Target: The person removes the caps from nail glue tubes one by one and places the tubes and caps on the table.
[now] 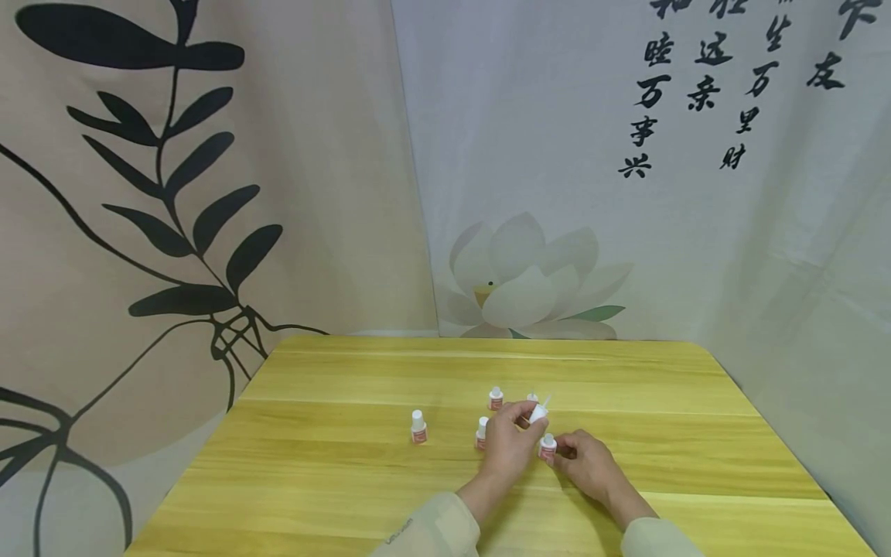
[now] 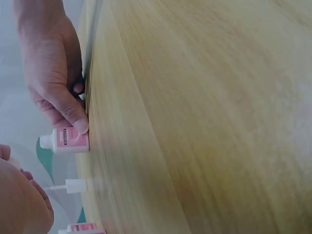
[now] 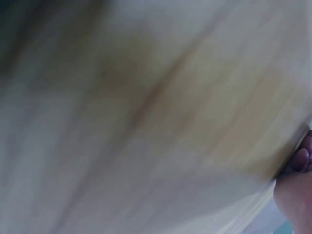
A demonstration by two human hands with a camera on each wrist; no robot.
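Observation:
Just right of the table's middle, my left hand pinches a white cap between thumb and fingers. A thin pale stem slants up from it. Beside it my right hand holds a small white bottle with a pink label, upright at the tabletop. In the left wrist view, the right thumb and fingers pinch the bottle, whose narrow neck shows uncapped. Below it a white cap with a stem shows past the left hand, whose fingertips are partly hidden. The right wrist view shows only some fingers.
Similar small bottles stand about: one capped bottle to the left, another bottle farther back, and a bottle partly behind the left hand. A white top peeks out behind the fingers. The wooden table meets a printed curtain.

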